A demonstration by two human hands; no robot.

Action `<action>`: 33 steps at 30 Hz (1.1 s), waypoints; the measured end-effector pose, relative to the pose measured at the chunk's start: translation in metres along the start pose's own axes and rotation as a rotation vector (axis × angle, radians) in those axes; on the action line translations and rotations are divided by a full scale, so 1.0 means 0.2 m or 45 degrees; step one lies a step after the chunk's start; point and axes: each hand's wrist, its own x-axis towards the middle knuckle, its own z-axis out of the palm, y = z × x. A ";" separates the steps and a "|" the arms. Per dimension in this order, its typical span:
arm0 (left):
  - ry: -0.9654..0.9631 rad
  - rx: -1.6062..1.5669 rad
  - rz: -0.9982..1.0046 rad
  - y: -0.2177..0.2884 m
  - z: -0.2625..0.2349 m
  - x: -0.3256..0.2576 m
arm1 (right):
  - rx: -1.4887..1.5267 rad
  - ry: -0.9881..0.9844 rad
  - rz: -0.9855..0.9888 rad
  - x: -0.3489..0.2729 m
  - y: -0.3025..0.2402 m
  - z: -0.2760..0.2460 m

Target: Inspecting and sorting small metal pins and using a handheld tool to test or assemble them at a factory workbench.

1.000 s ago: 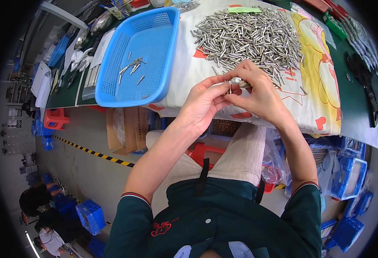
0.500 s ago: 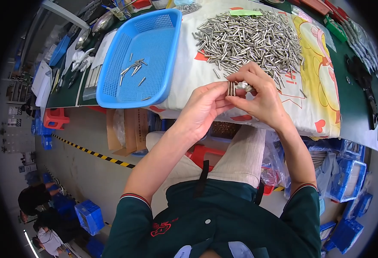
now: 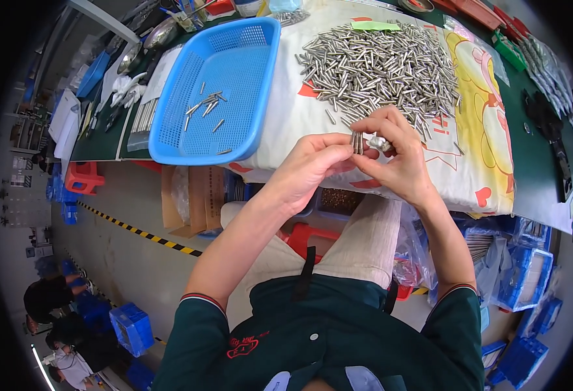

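Between my two hands, just in front of the pile, several short metal pins (image 3: 357,141) stand side by side. My left hand (image 3: 318,158) grips them from the left with its fingers and thumb. From the other side, my right hand (image 3: 397,153) pinches the same pins with thumb and fingertips. A crumpled white cloth or tissue (image 3: 379,143) is tucked in the right palm. Beyond the hands spreads a large heap of loose metal pins (image 3: 381,68) on a printed cloth (image 3: 280,124). A few pins (image 3: 208,102) lie in the blue plastic basket (image 3: 270,85) on the left.
A light green strip (image 3: 376,25) lies atop the heap. White gloves (image 3: 128,90) and tools rest on the green bench at left. A green box (image 3: 509,49) stands at far right. Below are a red stool (image 3: 306,238), a cardboard box (image 3: 203,195) and blue crates (image 3: 524,274). People (image 3: 71,345) are at lower left.
Both hands have shifted slightly right and nearer me, still holding the pins between them. The pins' upper ends now show more clearly. The basket and heap appear slightly lower in view.
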 end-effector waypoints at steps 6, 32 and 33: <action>-0.012 -0.044 -0.020 0.02 0.01 -0.02 | 0.027 0.068 -0.063 -0.01 0.01 0.01; 0.035 0.099 -0.015 -0.05 -0.02 -0.02 | -0.046 0.057 -0.145 -0.05 0.02 0.04; 0.035 0.099 -0.017 -0.05 -0.02 -0.02 | -0.045 0.058 -0.143 -0.05 0.02 0.04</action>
